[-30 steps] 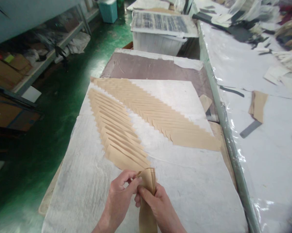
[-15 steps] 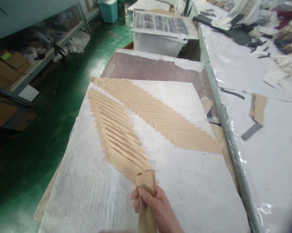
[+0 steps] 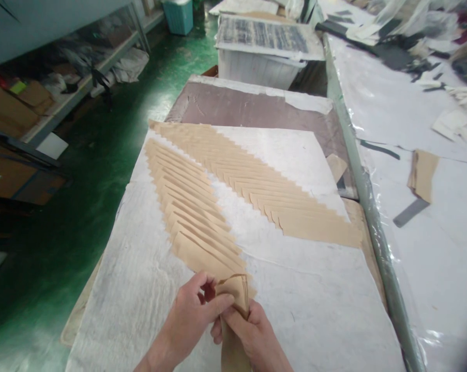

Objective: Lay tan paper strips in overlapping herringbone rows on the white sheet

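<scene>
My right hand (image 3: 252,325) grips a small stack of tan fabric strips (image 3: 235,343), its thumb lying across the front. At the stack's upper left edge is my left hand (image 3: 196,312), closed with thumb and fingers pinching the top strips. Just beyond, a row of overlapping tan pieces (image 3: 196,217) fans over the white sheet (image 3: 295,310), its near end partly hidden behind the stack. A second overlapping row (image 3: 318,227) runs diagonally to the right of it. The pieces' exact material is hard to tell.
On the right a long white table (image 3: 423,268) carries a folded tan bundle (image 3: 423,175), a grey strip (image 3: 411,213) and dark scraps. A white bin (image 3: 256,70) with a board on top stands beyond. Shelves (image 3: 74,98) line the left side above a green floor (image 3: 113,150).
My left hand has come in from below and now pinches the top of the tan stack. My right hand keeps its hold in nearly the same place. The view has shifted slightly.
</scene>
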### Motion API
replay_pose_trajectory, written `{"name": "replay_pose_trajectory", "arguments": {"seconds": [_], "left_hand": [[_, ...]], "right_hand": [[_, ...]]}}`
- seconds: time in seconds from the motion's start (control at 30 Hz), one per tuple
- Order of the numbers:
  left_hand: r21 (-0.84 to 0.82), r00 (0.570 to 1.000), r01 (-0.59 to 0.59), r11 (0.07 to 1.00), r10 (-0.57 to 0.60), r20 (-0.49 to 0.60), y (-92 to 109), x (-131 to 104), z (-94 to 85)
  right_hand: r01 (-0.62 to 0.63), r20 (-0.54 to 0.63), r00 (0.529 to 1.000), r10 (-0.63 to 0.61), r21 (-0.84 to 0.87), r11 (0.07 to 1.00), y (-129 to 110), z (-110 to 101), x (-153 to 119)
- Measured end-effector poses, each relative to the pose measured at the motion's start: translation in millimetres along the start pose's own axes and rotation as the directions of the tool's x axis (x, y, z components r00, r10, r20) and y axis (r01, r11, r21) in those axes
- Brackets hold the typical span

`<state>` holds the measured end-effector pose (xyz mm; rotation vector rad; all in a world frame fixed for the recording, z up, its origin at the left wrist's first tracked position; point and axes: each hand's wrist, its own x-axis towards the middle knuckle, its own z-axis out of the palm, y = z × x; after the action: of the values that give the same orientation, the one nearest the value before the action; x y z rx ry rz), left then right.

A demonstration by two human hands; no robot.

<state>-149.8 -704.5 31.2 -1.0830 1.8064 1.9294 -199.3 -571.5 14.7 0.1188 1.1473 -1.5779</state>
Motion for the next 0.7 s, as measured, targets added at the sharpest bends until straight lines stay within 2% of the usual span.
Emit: {"name": "replay_pose_trajectory", "arguments": {"seconds": [0.07,0.13,0.23,0.3,0.33,0.37,0.43,0.5,0.6,0.7], "left_hand": [[-0.128,0.999,0.012,0.992,-0.007,0.035,-3.3,0.1,4.9],[-0.180,0.999,-0.023,0.983,0.029,0.034,-2.7,-2.5,6.1],[-0.177,0.995,-0.038,0.983,0.053,0.080,3.0,-4.7,2.4],[-0.176,0.992,-0.030,0.984,0.051,0.115,5.8,-4.1,-3.0],[-0.170,0.994,-0.035,0.985,0.053,0.099,5.8,-3.4,-6.8],[-0.153,0.997,-0.045,0.987,0.054,0.056,4.6,-2.5,-11.5],[-0.075,0.993,-0.071,0.995,0.063,-0.103,-0.8,-0.7,-23.6],[0.025,0.964,-0.070,0.997,0.074,-0.257,-8.9,1.2,-37.8],[0.090,0.943,-0.033,0.995,0.061,-0.328,-20.8,5.1,-56.4],[0.137,0.934,0.004,0.991,0.045,-0.354,-28.7,12.4,-65.3]], "right_hand": [[0.029,-0.007,1.000,-0.029,0.043,0.999,4.7,0.0,1.7],[0.034,-0.012,0.999,-0.033,0.111,0.993,10.5,-0.8,3.4],[-0.003,-0.015,1.000,0.006,0.186,0.983,16.3,-2.5,4.5],[-0.037,-0.027,0.999,0.042,0.178,0.983,17.1,-3.6,4.0],[-0.052,-0.037,0.998,0.058,0.164,0.985,17.2,-4.3,3.3],[-0.064,-0.042,0.997,0.071,0.148,0.987,17.5,-5.5,2.5],[-0.085,-0.045,0.995,0.090,0.109,0.990,20.2,-9.5,-0.2],[-0.116,-0.064,0.991,0.120,0.069,0.991,25.9,-16.7,-3.8],[-0.172,-0.153,0.973,0.171,0.006,0.985,37.0,-31.2,-9.6],[-0.171,-0.279,0.951,0.135,-0.108,0.979,44.4,-44.0,-13.3]]}}
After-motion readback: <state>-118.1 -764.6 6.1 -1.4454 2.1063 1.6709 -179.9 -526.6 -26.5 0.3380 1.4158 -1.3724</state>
